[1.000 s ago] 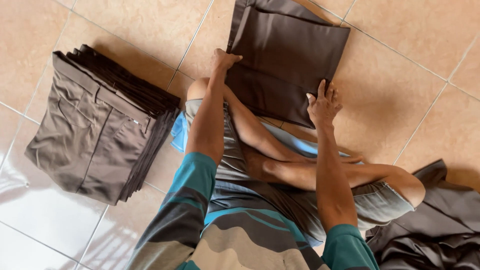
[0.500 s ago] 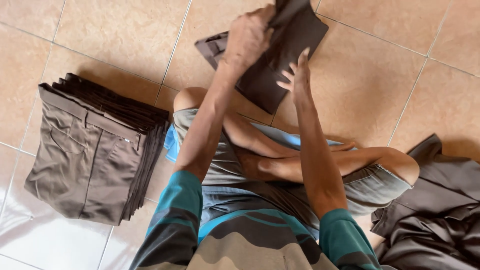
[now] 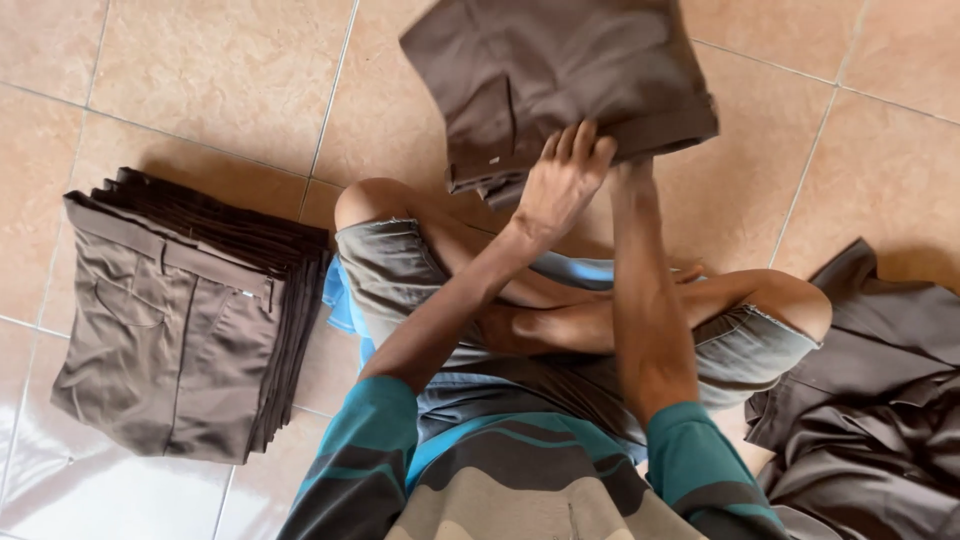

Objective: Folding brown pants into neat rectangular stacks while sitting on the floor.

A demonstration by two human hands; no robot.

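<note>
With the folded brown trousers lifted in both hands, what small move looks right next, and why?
Probably swing the folded brown trousers left and lay them on the stack of folded trousers: the left hand grips them clear of the floor, and the stack's pieces match.

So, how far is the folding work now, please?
Done: a neat stack of folded brown trousers lies on the floor tiles. In hand: the left hand holds one folded pair off the floor; the right hand is hidden under it. Left: a crumpled heap of dark garments.
</note>
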